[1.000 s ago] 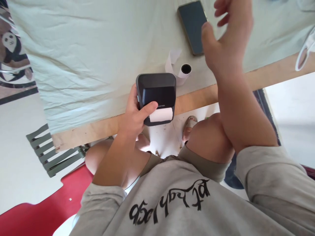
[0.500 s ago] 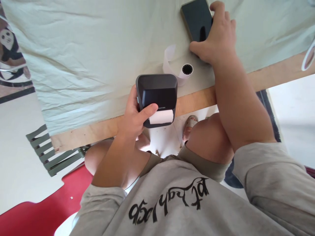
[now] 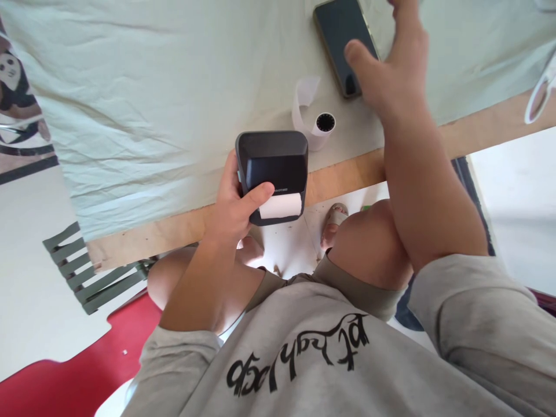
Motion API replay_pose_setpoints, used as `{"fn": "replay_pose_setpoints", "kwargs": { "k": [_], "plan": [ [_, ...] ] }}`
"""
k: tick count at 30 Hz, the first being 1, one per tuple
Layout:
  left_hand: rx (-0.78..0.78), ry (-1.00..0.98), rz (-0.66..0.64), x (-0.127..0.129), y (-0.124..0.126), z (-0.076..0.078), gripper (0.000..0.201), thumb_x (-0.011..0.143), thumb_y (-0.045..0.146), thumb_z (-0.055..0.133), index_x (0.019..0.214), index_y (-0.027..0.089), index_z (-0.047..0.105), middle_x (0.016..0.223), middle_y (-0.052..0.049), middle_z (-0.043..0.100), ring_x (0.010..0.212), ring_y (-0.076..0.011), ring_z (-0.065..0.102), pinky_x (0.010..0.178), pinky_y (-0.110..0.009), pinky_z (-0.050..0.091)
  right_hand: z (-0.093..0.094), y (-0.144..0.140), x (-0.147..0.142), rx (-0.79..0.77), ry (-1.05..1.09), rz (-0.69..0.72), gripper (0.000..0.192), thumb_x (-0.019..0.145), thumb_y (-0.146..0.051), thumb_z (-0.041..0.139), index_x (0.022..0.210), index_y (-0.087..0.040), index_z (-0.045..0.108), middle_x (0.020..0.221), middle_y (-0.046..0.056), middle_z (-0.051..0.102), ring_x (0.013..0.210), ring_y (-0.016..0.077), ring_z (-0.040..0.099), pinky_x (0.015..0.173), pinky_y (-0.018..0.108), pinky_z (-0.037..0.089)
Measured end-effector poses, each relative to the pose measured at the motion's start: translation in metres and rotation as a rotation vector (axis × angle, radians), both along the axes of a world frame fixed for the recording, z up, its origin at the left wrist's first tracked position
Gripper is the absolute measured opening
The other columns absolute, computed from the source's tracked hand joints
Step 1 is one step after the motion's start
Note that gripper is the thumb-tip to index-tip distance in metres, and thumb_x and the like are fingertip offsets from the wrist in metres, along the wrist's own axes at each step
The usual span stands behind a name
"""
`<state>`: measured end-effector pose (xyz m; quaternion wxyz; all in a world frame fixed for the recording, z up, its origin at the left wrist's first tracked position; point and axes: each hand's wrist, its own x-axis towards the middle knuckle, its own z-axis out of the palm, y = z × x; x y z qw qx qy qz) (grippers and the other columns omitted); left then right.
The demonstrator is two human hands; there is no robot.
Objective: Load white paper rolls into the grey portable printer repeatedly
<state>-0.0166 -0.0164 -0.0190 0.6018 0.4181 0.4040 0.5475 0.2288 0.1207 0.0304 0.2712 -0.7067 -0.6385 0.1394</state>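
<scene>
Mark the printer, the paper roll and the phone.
printer (image 3: 273,159), head view, middle of its dark top cover.
paper roll (image 3: 325,123), head view, dark core at its end.
phone (image 3: 339,35), head view, middle of its dark screen.

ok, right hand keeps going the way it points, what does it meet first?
Probably the phone: the right hand is open and points away over the cloth-covered table, its thumb already over the screen. Whether it touches is unclear.
</scene>
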Motion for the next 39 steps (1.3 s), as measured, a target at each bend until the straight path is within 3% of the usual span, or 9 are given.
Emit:
{"fn": "replay_pose_setpoints", "kwargs": {
  "k": [2,6,9,14,18,21,25,35,39],
  "plan": [
    [0.007,-0.019,-0.011,0.001,-0.001,0.002,0.047,0.077,0.033,0.081,0.121,0.029,0.065,0.104,-0.001,0.07,0.09,-0.0171,0.068,0.074,-0.026,0.056,0.004,-0.024,0.0,0.298,0.077,0.159,0.054,0.087,-0.013,0.052,0.14,-0.005,0.047,0.145,0.011,0.055,0.13,0.0199,0.054,0.105,0.037,0.045],
    [-0.054,-0.12,-0.001,0.005,0.001,0.007,0.042,0.086,0.055,0.066,0.115,0.025,0.067,0.101,-0.004,0.071,0.099,-0.0229,0.069,0.081,-0.033,0.058,0.004,-0.082,-0.023,0.739,0.17,0.592,0.03,0.085,-0.017,0.055,0.114,-0.019,0.063,0.105,0.007,0.072,0.096,0.0199,0.067,0.083,0.037,0.055],
    [-0.145,-0.216,0.047,0.009,0.003,0.012,0.036,0.092,0.052,0.057,0.104,0.02,0.069,0.094,-0.005,0.072,0.108,-0.0272,0.068,0.089,-0.038,0.058,-0.002,-0.106,-0.044,0.716,0.054,0.751,0.027,0.086,-0.018,0.059,0.113,-0.02,0.062,0.116,0.01,0.069,0.105,0.0226,0.066,0.091,0.042,0.055],
    [-0.171,-0.232,0.101,0.008,0.004,0.011,0.024,0.094,0.04,0.058,0.097,0.02,0.07,0.084,-0.002,0.072,0.087,-0.0207,0.069,0.08,-0.033,0.058,-0.009,-0.093,-0.038,0.552,0.01,0.668,0.023,0.093,-0.025,0.049,0.114,-0.024,0.059,0.116,0.007,0.067,0.108,0.023,0.064,0.096,0.046,0.052],
    [-0.141,-0.218,0.086,0.006,0.005,0.007,0.025,0.095,0.041,0.058,0.095,0.02,0.071,0.082,-0.002,0.07,0.082,-0.0185,0.069,0.075,-0.031,0.057,-0.006,-0.073,-0.019,0.619,0.086,0.487,0.016,0.09,-0.02,0.05,0.102,-0.023,0.06,0.098,0.009,0.067,0.094,0.0222,0.063,0.081,0.04,0.053],
    [-0.121,-0.215,0.048,0.007,0.005,0.008,0.029,0.095,0.044,0.057,0.1,0.02,0.072,0.087,-0.003,0.071,0.101,-0.0236,0.071,0.087,-0.035,0.059,-0.005,-0.076,-0.022,0.692,0.146,0.582,0.013,0.09,-0.018,0.05,0.098,-0.024,0.058,0.087,0.004,0.066,0.08,0.0183,0.062,0.072,0.036,0.052],
    [-0.133,-0.186,0.032,0.008,0.006,0.011,0.031,0.097,0.046,0.054,0.102,0.021,0.071,0.094,-0.005,0.073,0.116,-0.0256,0.067,0.093,-0.036,0.059,-0.012,-0.095,-0.043,0.696,0.027,0.781,0.015,0.092,-0.023,0.054,0.107,-0.023,0.057,0.108,0.004,0.068,0.091,0.0193,0.065,0.079,0.039,0.052],
    [-0.237,-0.157,0.077,0.003,0.005,0.019,0.02,0.097,0.034,0.056,0.1,0.019,0.069,0.082,-0.001,0.069,0.088,-0.0168,0.071,0.075,-0.024,0.058,-0.013,-0.105,-0.053,0.583,-0.113,0.804,0.029,0.096,-0.042,0.054,0.119,-0.025,0.056,0.129,0.007,0.061,0.1,0.0225,0.061,0.083,0.04,0.045],
    [-0.245,-0.194,0.053,0.006,0.007,0.019,0.031,0.093,0.049,0.058,0.104,0.021,0.069,0.093,-0.004,0.073,0.1,-0.0232,0.072,0.083,-0.032,0.061,-0.005,-0.104,-0.051,0.629,-0.172,0.654,0.018,0.096,-0.039,0.054,0.101,-0.026,0.064,0.093,0.004,0.065,0.076,0.0169,0.058,0.071,0.035,0.044]
  ]
}}
